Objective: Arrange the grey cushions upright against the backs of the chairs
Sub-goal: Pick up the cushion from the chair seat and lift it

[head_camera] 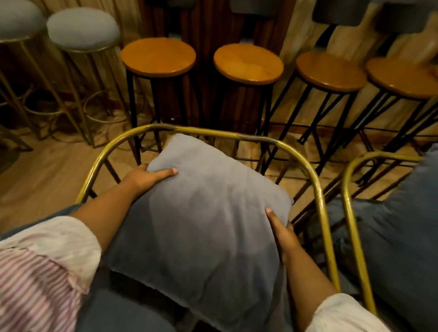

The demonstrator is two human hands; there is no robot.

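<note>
A square grey cushion (203, 224) fills the middle of the view, tilted back toward the curved gold metal back rail of a chair (204, 132). My left hand (147, 177) grips its upper left edge, thumb on the front face. My right hand (283, 235) holds its right edge, fingers behind it. The chair's grey seat (130, 312) shows below the cushion. A second grey cushion (411, 213) leans in the neighbouring gold-framed chair (349, 208) at the right.
Behind the chairs stands a row of round wooden-topped stools on black legs (158, 56), (248, 63), (330, 71). Two grey padded stools on gold frames (83, 28) stand at the far left. Curtains hang at the back; the floor is light wood.
</note>
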